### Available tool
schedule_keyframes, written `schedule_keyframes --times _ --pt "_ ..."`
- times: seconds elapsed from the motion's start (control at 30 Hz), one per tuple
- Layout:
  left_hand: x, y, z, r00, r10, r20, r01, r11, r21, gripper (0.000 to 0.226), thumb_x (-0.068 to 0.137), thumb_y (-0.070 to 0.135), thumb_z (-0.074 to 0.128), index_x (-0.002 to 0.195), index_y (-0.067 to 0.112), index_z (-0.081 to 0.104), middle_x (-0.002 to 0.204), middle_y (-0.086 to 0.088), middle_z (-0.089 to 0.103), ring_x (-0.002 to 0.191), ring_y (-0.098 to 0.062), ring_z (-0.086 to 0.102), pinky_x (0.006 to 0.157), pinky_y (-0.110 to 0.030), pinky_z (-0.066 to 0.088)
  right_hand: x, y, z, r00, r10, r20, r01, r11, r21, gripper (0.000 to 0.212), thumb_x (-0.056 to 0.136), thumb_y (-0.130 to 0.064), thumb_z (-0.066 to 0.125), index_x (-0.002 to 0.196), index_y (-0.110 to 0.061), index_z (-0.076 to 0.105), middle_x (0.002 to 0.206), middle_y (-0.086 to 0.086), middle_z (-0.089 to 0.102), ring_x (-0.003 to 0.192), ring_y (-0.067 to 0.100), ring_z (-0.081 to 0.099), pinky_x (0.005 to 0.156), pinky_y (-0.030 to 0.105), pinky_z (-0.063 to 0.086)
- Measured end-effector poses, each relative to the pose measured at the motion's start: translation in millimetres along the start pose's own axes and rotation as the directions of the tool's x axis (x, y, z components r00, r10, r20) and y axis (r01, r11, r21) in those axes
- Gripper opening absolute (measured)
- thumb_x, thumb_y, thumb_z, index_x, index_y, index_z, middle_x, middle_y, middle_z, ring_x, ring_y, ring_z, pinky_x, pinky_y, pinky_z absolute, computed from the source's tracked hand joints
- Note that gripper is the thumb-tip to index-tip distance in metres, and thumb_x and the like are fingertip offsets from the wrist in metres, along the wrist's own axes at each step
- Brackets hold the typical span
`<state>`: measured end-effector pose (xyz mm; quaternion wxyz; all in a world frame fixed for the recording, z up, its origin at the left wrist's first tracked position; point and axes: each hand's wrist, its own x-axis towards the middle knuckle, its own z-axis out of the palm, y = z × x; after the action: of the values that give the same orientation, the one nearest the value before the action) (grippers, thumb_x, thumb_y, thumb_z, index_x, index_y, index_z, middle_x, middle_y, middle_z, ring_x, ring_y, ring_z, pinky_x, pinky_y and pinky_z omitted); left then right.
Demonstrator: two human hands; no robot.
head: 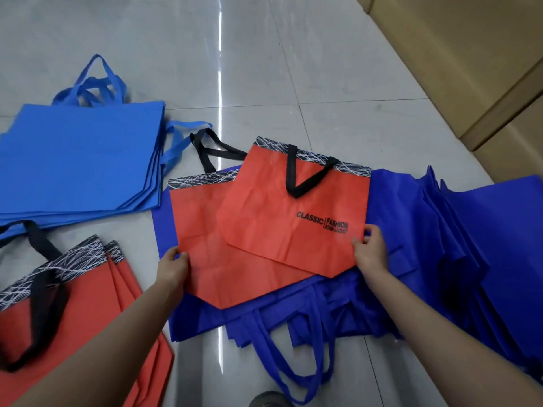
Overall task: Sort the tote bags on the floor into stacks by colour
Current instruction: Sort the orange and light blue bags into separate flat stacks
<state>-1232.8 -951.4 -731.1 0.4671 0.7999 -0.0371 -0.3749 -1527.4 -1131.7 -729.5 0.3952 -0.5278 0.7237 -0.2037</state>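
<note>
Two red tote bags with black handles and scribble-patterned tops lie overlapped in the middle of the floor. My left hand [173,268] grips the lower left edge of the under red bag [205,248]. My right hand [370,248] pinches the right edge of the upper red bag [282,218], printed "CLASSIC FASHION". Both rest on a spread pile of dark blue bags [458,245]. A stack of light blue bags [79,160] lies at the far left. A stack of red bags [88,312] lies at the near left under my left forearm.
Cardboard boxes [476,54] line the right side of the grey tiled floor [264,69]. Dark blue handles [293,362] trail toward me. A dark shoe tip [267,400] shows at the bottom edge.
</note>
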Motion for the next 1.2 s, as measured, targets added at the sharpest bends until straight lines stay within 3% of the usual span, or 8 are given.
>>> schedule_keyframes --times 0.2,0.27,0.47,0.67,0.77,0.83,1.0,1.2 --pt "16 4 -15 0.992 -0.113 0.060 0.116 0.993 -0.039 0.042 0.089 0.049 0.045 0.106 0.013 0.057 0.097 -0.009 0.061 0.084 -0.027 0.055 0.079 -0.040 0.049 7 0 2 0.944 -0.238 0.226 0.234 0.971 0.045 0.046 0.089 0.008 0.049 0.126 -0.017 0.055 0.087 0.008 0.065 0.062 -0.006 0.060 0.061 0.007 0.047" --pt "10 5 -14 0.994 -0.047 0.103 0.049 0.999 -0.015 0.044 0.084 0.052 0.054 0.104 0.013 0.055 0.091 -0.008 0.062 0.076 -0.025 0.056 0.068 -0.035 0.048 5 -10 13 0.939 -0.265 0.218 0.276 0.961 -0.024 0.040 0.088 0.006 0.051 0.125 -0.008 0.057 0.093 0.012 0.066 0.076 0.004 0.062 0.073 0.014 0.048" --pt "9 1 -11 0.993 0.115 -0.007 -0.115 0.993 0.016 0.035 0.090 0.017 0.056 0.122 0.007 0.050 0.115 -0.009 0.058 0.098 -0.024 0.056 0.090 -0.038 0.046 -1 -48 50 0.950 -0.257 0.176 0.299 0.911 -0.285 0.050 0.085 -0.024 0.065 0.130 -0.008 0.051 0.128 0.021 0.048 0.120 0.037 0.044 0.106 0.038 0.031" --pt "6 5 -20 0.995 0.010 -0.102 0.000 0.995 0.102 0.035 0.087 0.042 0.055 0.073 0.009 0.055 0.077 -0.009 0.061 0.075 -0.027 0.058 0.072 -0.035 0.049 2 -62 63 0.963 -0.039 0.267 0.051 0.998 -0.038 0.038 0.081 -0.015 0.067 0.115 -0.001 0.056 0.117 0.018 0.062 0.107 0.033 0.059 0.091 0.041 0.047" --pt "-3 11 -25 1.000 0.029 0.012 -0.030 0.998 0.057 0.012 0.088 0.016 0.058 0.093 0.008 0.050 0.080 -0.007 0.057 0.065 -0.016 0.050 0.048 -0.018 0.044 -15 -61 57 0.944 -0.225 0.240 0.229 0.973 0.009 0.012 0.085 -0.012 0.062 0.095 -0.009 0.057 0.094 0.009 0.065 0.092 0.032 0.062 0.082 0.041 0.049" --pt "-7 15 -33 0.997 0.075 0.025 -0.076 0.996 0.043 0.016 0.087 0.000 0.053 0.099 0.008 0.046 0.094 -0.016 0.057 0.073 -0.021 0.052 0.053 -0.019 0.044 -30 -60 55 0.916 -0.348 0.201 0.351 0.936 0.019 0.012 0.087 -0.015 0.060 0.098 -0.009 0.056 0.096 0.006 0.065 0.091 0.027 0.060 0.084 0.040 0.048" --pt "-15 19 -92 0.977 0.146 -0.157 -0.137 0.988 0.068 0.021 0.084 -0.001 0.052 0.104 0.007 0.051 0.101 -0.019 0.061 0.097 -0.031 0.060 0.090 -0.042 0.048 -81 -75 78 0.877 -0.434 0.207 0.377 0.888 0.262 0.009 0.088 -0.011 0.060 0.097 -0.012 0.058 0.102 0.008 0.064 0.098 0.023 0.060 0.081 0.018 0.049" --pt "-43 -18 -204 0.860 0.042 -0.509 0.027 0.992 0.127 0.038 0.082 -0.004 0.042 0.119 -0.004 0.048 0.117 -0.029 0.058 0.109 -0.041 0.055 0.094 -0.042 0.041 -185 -99 139 0.760 -0.409 0.505 0.228 0.895 0.383 0.013 0.087 -0.001 0.058 0.092 -0.013 0.056 0.089 -0.001 0.063 0.079 0.009 0.058 0.065 0.006 0.048"
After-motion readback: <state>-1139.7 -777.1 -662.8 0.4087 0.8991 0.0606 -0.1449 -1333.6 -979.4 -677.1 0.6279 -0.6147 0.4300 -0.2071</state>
